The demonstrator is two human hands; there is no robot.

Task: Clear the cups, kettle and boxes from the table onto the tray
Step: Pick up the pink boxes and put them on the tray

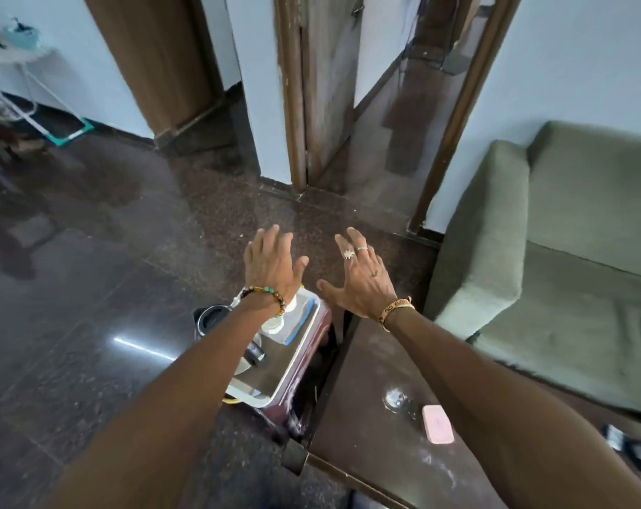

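Observation:
Both my arms stretch forward over the floor. My left hand is empty with fingers spread, above the far end of a steel tray. My right hand is also empty and spread, just right of the tray. The tray rests on a maroon stool beside the dark table. On the tray lie a flat box with a blue edge, a white cup partly under my wrist, and a dark kettle mostly hidden by my forearm. A clear glass and a pink box stand on the table.
A green sofa sits to the right of the table. Dark polished floor spreads left and ahead. A doorway with a wooden frame lies straight ahead. A white wire stand is at the far left.

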